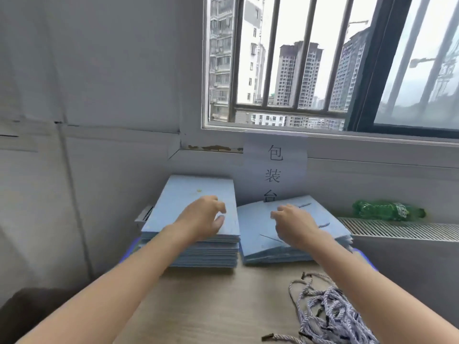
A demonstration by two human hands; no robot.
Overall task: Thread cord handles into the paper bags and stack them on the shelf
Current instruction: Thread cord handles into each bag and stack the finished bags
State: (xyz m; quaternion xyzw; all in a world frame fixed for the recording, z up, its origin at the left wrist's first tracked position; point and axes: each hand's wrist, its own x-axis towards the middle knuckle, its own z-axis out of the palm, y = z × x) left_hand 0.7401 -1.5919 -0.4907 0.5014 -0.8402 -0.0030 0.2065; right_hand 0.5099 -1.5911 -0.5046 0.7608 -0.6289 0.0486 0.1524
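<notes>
Head view: left hand (201,217) fingers loosely curled on left bag stack (193,204); right hand (293,222) likewise, right stack (298,234). Paper light, creasable; lift by edge.

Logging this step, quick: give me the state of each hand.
Left hand: open, fingers loosely curled over the left bag stack, holding nothing.
Right hand: open, resting on the right bag stack, holding nothing.

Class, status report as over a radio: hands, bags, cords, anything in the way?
Left hand on left bag stack, right hand on right bag stack; neither gripping. Cords loose on table. Nothing blocking.
</notes>
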